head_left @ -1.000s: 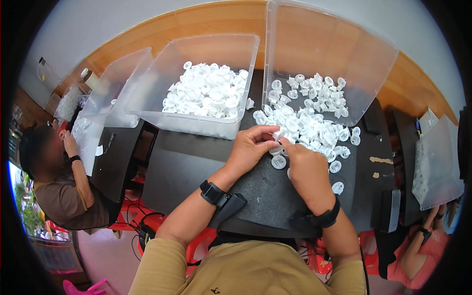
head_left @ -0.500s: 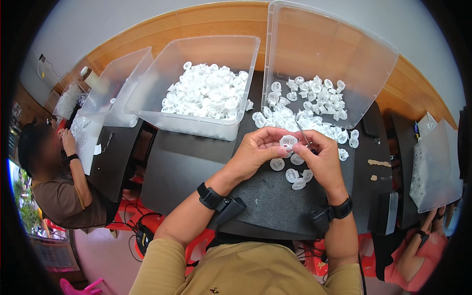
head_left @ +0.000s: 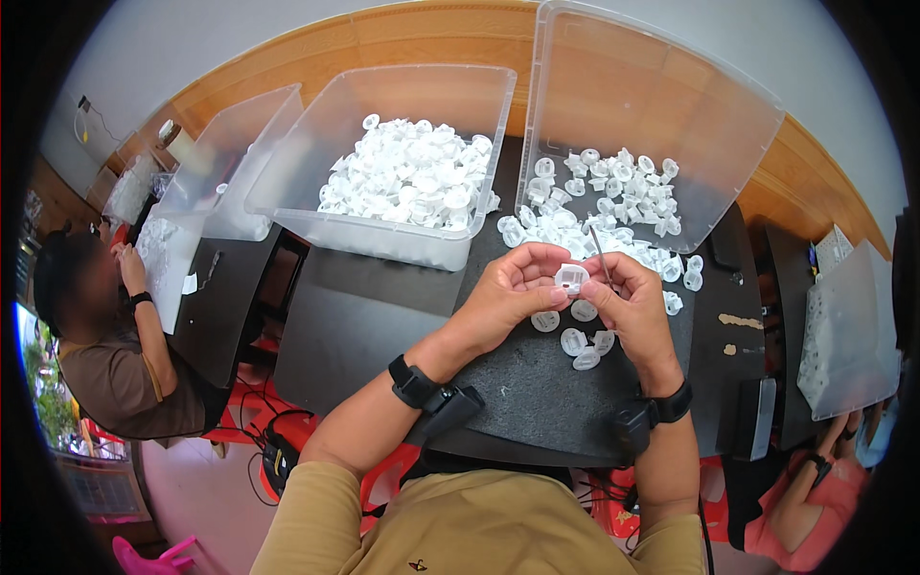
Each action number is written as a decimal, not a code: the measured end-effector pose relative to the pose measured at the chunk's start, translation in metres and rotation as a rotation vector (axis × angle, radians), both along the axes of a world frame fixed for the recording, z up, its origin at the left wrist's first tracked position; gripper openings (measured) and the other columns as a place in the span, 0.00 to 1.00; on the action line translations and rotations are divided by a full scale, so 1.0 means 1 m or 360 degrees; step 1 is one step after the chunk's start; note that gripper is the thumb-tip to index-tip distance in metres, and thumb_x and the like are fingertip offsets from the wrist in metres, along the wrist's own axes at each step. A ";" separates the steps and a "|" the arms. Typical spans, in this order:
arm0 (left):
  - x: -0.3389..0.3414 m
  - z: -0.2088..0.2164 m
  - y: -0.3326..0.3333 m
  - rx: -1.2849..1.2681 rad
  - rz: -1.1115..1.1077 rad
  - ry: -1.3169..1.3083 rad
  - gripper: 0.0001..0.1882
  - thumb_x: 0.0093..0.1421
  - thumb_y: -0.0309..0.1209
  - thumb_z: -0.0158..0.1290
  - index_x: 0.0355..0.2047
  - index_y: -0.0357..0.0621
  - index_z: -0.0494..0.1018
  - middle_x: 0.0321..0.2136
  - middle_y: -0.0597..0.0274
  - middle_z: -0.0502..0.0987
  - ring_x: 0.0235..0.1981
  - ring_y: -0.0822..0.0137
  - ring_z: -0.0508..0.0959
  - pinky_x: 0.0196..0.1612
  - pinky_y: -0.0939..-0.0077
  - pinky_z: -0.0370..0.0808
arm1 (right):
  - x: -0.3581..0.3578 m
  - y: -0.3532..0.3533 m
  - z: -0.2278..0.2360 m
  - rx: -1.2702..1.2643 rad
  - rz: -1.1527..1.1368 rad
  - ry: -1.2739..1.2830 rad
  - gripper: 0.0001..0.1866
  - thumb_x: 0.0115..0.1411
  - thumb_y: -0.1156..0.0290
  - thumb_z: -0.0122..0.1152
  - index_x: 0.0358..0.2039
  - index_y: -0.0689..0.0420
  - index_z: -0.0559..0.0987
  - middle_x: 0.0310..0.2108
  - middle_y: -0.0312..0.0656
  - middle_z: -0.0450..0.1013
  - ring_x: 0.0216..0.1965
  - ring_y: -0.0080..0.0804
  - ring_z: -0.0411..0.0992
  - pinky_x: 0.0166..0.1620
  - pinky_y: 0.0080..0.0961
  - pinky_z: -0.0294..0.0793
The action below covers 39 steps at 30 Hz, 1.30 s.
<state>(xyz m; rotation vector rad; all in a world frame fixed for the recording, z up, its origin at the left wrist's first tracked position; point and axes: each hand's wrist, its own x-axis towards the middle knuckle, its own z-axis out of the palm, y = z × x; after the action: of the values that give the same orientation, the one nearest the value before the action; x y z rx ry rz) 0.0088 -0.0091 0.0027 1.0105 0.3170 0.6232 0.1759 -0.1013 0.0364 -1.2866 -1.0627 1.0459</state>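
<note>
A small round white plastic part (head_left: 572,276) is pinched between my two hands above the dark table. Thumb and fingertips of my left hand (head_left: 513,294) close on its left side. My right hand (head_left: 630,305) touches its right edge and also grips a thin dark metal tool (head_left: 601,251), whose shaft sticks up and away from the hand. What kind of tool it is, I cannot make out. Just below the hands lie several similar translucent white parts (head_left: 586,358). Beyond the fingertips a loose heap of these parts (head_left: 556,226) spills toward me.
A clear bin (head_left: 379,240) heaped with white parts stands at the back left. Another clear bin (head_left: 661,86) lies tipped on its side at the back right, parts inside. A dark box (head_left: 755,417) sits at the table's right edge. Co-workers sit left (head_left: 125,374) and right (head_left: 800,503).
The tool's shaft has swung more upright. The white part has tilted to show more of its face, and the view has shifted slightly. Both hands keep their hold.
</note>
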 end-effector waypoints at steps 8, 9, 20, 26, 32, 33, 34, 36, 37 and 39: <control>0.000 0.005 0.000 0.0246 0.0141 0.0039 0.16 0.60 0.21 0.53 0.48 0.36 0.66 0.44 0.57 0.74 0.42 0.72 0.77 0.45 0.78 0.78 | -0.002 0.000 0.002 0.0030 -0.0007 0.0030 0.11 0.57 0.74 0.61 0.40 0.62 0.76 0.29 0.33 0.74 0.22 0.10 0.64 0.21 0.09 0.60; 0.000 0.003 0.002 0.0257 0.0099 0.0039 0.15 0.60 0.21 0.52 0.48 0.36 0.66 0.44 0.56 0.74 0.42 0.72 0.77 0.44 0.78 0.78 | -0.003 0.000 0.003 0.0033 -0.0007 0.0030 0.11 0.57 0.74 0.61 0.40 0.62 0.76 0.29 0.33 0.74 0.22 0.10 0.64 0.21 0.09 0.60; 0.001 -0.004 0.003 0.0233 0.0089 0.0087 0.20 0.58 0.21 0.55 0.51 0.36 0.67 0.44 0.59 0.75 0.44 0.72 0.77 0.46 0.78 0.77 | -0.002 0.000 -0.001 -0.0105 -0.0034 -0.0182 0.10 0.60 0.74 0.57 0.42 0.63 0.76 0.33 0.37 0.76 0.34 0.19 0.74 0.35 0.17 0.72; -0.004 -0.018 0.020 0.0117 0.0158 0.0052 0.20 0.56 0.20 0.57 0.49 0.37 0.69 0.44 0.59 0.76 0.44 0.72 0.76 0.50 0.78 0.74 | -0.013 -0.002 0.000 0.0325 -0.0219 -0.0845 0.12 0.62 0.74 0.52 0.43 0.63 0.77 0.31 0.44 0.78 0.30 0.31 0.77 0.34 0.24 0.73; -0.004 -0.026 0.023 0.0151 0.0262 0.0092 0.19 0.55 0.18 0.58 0.47 0.38 0.70 0.43 0.60 0.76 0.44 0.72 0.76 0.51 0.78 0.74 | -0.022 -0.007 -0.001 0.0224 -0.0229 -0.1451 0.17 0.55 0.77 0.53 0.45 0.53 0.79 0.28 0.43 0.77 0.28 0.41 0.76 0.31 0.32 0.73; -0.004 -0.027 0.023 0.0156 0.0264 0.0094 0.19 0.55 0.18 0.58 0.48 0.38 0.70 0.43 0.60 0.76 0.44 0.72 0.76 0.50 0.78 0.74 | -0.023 -0.007 -0.002 0.0210 -0.0240 -0.1586 0.17 0.55 0.77 0.54 0.46 0.52 0.79 0.27 0.41 0.77 0.27 0.42 0.76 0.30 0.34 0.73; -0.004 -0.027 0.023 0.0163 0.0263 0.0096 0.19 0.55 0.17 0.57 0.48 0.37 0.70 0.43 0.60 0.76 0.44 0.72 0.76 0.50 0.78 0.74 | -0.023 -0.008 -0.002 0.0206 -0.0243 -0.1585 0.17 0.55 0.77 0.54 0.46 0.52 0.79 0.27 0.41 0.77 0.27 0.42 0.76 0.30 0.34 0.73; -0.003 -0.026 0.023 0.0146 0.0261 0.0103 0.20 0.55 0.17 0.57 0.48 0.37 0.70 0.43 0.60 0.76 0.43 0.73 0.76 0.50 0.79 0.74 | -0.024 -0.009 -0.002 0.0186 -0.0268 -0.1669 0.17 0.55 0.75 0.54 0.45 0.50 0.79 0.27 0.40 0.77 0.26 0.41 0.75 0.28 0.35 0.72; -0.003 -0.025 0.022 0.0130 0.0266 0.0110 0.20 0.55 0.17 0.57 0.49 0.37 0.70 0.42 0.60 0.76 0.43 0.73 0.76 0.50 0.79 0.74 | -0.025 -0.009 -0.002 0.0185 -0.0267 -0.1667 0.17 0.55 0.75 0.54 0.45 0.50 0.79 0.27 0.40 0.77 0.26 0.41 0.75 0.28 0.35 0.72; -0.005 -0.025 0.021 0.0144 0.0270 0.0128 0.20 0.55 0.17 0.57 0.49 0.37 0.70 0.42 0.60 0.76 0.43 0.73 0.76 0.49 0.79 0.74 | -0.027 -0.009 0.000 0.0193 -0.0283 -0.1715 0.17 0.55 0.75 0.54 0.46 0.50 0.79 0.27 0.40 0.76 0.26 0.41 0.76 0.28 0.35 0.72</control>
<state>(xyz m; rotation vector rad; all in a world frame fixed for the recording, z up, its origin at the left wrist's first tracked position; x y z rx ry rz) 0.0043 0.0122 -0.0224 1.1048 0.4522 0.7567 0.1486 -0.1107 0.0365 -1.8404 -1.7061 0.0689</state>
